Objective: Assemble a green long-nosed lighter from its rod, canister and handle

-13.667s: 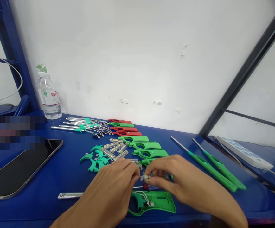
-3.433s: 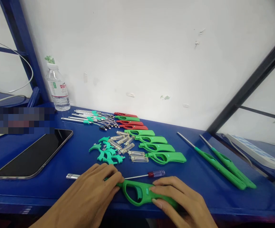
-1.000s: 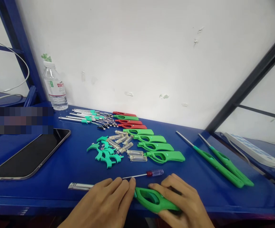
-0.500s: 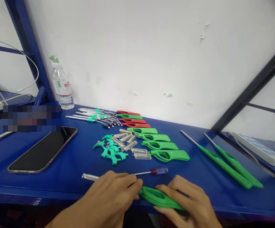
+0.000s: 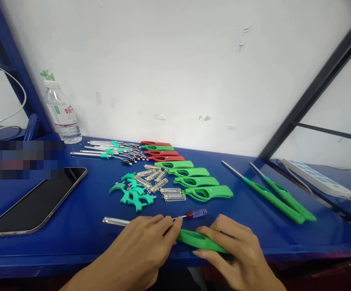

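Observation:
A green lighter [image 5: 200, 240] with a silver tube lies across both hands at the table's front edge. My left hand [image 5: 146, 246] is closed round its front end, and the metal tube [image 5: 115, 221] sticks out to the left. My right hand [image 5: 237, 252] grips the rear of the green body between thumb and fingers. Just beyond the hands lies a screwdriver [image 5: 196, 213] with a purple and red handle. Behind it are teal trigger pieces [image 5: 136, 194], clear fuel tanks [image 5: 174, 197] and a row of green casings [image 5: 213, 192].
Metal tubes with wires [image 5: 96, 154] and red casings [image 5: 163, 158] lie near the wall. A phone [image 5: 36, 202] and a water bottle [image 5: 63, 115] stand at the left. Two long green lighters [image 5: 274, 201] rest at the right, near a power strip [image 5: 318, 178].
The view has swung slightly, so the table items appear further left. Both hands keep hold of the green lighter, whose body looks tilted a little differently.

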Available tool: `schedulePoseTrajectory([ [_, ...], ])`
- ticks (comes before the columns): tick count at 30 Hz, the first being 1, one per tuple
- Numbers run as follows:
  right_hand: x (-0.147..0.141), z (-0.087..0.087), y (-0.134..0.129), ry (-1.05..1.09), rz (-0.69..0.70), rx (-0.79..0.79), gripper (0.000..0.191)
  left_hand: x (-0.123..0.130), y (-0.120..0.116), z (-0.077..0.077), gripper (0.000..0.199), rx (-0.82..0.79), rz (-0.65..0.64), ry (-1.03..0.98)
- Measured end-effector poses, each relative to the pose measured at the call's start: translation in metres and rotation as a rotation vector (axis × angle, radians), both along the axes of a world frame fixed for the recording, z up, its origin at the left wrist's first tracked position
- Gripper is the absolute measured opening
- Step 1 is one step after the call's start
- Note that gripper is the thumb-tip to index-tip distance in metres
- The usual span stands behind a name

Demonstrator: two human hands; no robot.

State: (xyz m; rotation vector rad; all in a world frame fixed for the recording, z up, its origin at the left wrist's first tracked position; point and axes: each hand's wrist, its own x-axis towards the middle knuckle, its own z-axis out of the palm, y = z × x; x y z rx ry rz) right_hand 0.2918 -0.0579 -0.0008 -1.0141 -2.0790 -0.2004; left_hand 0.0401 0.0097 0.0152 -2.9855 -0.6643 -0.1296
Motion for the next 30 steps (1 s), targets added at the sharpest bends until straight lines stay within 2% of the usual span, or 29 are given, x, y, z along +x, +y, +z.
schedulePoseTrajectory([
  [4,-0.002,0.002,-0.001,0.017,0.017,-0.022,0.025,-0.006,-0.004,-0.007,0.074,0.109,-0.014,-0.125],
  [8,-0.005,0.004,-0.002,0.044,0.006,-0.056,0.025,-0.011,-0.013,-0.014,0.057,0.224,-0.009,-0.272],
  [14,-0.009,0.005,-0.003,0.032,0.003,-0.105,0.034,-0.012,-0.019,-0.021,0.026,0.249,0.054,-0.305],
  [19,0.0,0.003,-0.004,0.024,-0.032,-0.134,0.031,-0.025,-0.007,-0.019,0.033,0.309,0.083,-0.376],
  [23,0.003,-0.001,-0.003,0.033,0.085,-0.147,0.032,-0.031,0.003,-0.021,0.037,0.387,0.08,-0.413],
  [24,0.003,-0.002,-0.003,0.034,0.078,-0.133,0.033,-0.031,0.004,-0.022,0.038,0.404,0.077,-0.426],
  [27,0.004,-0.001,-0.008,0.068,-0.055,-0.07,0.029,-0.03,0.005,-0.023,0.037,0.437,0.059,-0.472],
  [28,0.006,0.0,-0.01,0.097,-0.091,-0.077,0.029,-0.03,0.005,-0.023,0.036,0.441,0.051,-0.49],
  [30,0.008,0.005,-0.014,0.199,-0.078,-0.161,0.03,-0.03,0.002,-0.022,0.038,0.436,0.048,-0.534],
])
